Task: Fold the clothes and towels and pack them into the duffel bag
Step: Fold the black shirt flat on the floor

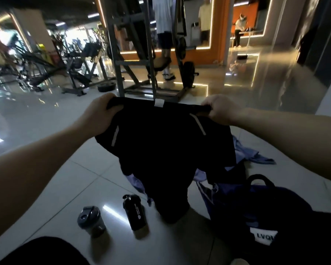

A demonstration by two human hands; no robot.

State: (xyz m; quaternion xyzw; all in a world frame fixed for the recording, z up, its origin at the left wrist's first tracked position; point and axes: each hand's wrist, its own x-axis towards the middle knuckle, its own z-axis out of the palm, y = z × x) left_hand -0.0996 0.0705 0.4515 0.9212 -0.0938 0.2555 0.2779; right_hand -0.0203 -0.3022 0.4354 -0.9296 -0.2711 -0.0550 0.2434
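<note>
1. Both arms are extended forward, forearms bare, holding black shorts point(168, 142) up in the air by the waistband, stretched flat between the hands.
2. Left hand point(101, 113): back of hand to camera, fingers curled tight over the left end of the waistband, cloth bunched in the grip.
3. Right hand point(221, 109): fist closed on the right end of the waistband, knuckles up, thumb tucked under the band.
4. The shorts are dark, thin and smooth-looking. There is a white tag point(159, 103) at the middle of the waistband and two slanted reflective strips, one on each side. The legs hang loose and crumpled, with the lower edge draping down toward the floor items.
5. A duffel bag point(256, 203) sits on the floor at lower right. It is dark navy, open at the top, with a black loop handle standing up and a white label with partial lettering.
6. Pale blue garment point(246, 152) lies crumpled on the floor behind and under the shorts, just beside the bag.
7. Two shaker bottles stand on the floor at lower centre, apart from each other: a grey one point(91, 220) with a flip lid and a black one point(135, 212), tilted.
8. The floor point(46, 115) is glossy pale tile, with grout lines and light reflections.
9. The room is a dim gym. A steel rack point(134, 54) with weight plates stands ahead, machines are at left, and orange-lit mirror walls are at the back. A person stands behind the rack.
</note>
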